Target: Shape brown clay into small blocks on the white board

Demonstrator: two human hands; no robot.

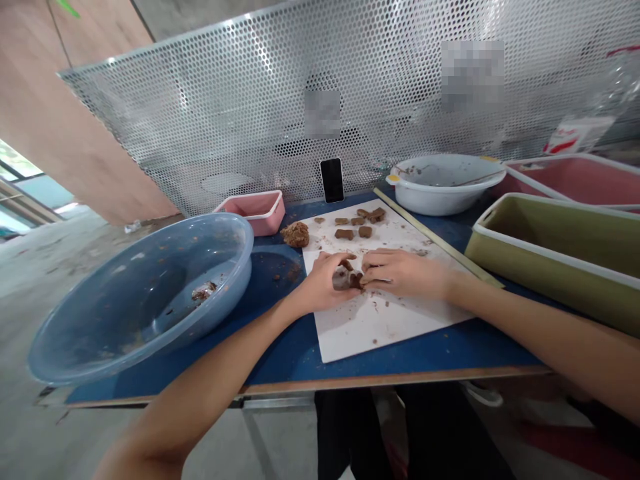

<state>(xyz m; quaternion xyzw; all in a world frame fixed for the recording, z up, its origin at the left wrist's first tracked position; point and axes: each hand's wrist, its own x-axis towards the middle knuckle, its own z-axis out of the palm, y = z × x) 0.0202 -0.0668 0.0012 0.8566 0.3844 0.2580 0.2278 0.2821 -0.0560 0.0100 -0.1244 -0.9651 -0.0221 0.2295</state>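
My left hand (326, 283) and my right hand (403, 272) meet over a white board (385, 320) on the blue table. Both pinch a small piece of brown dough (349, 278) between their fingertips, and something metal shows under my right fingers. Several shaped brown dough pieces (357, 225) lie at the far end of the board. A rough lump of dough (295, 234) sits just off the board's far left corner.
A large blue basin (145, 293) stands at the left, a pink tray (255, 210) behind it. A phone (332, 179) leans on the perforated metal screen. A white bowl (443, 183), a green tub (555, 257), a red tub (575, 177) and a wooden stick (440, 240) are at the right.
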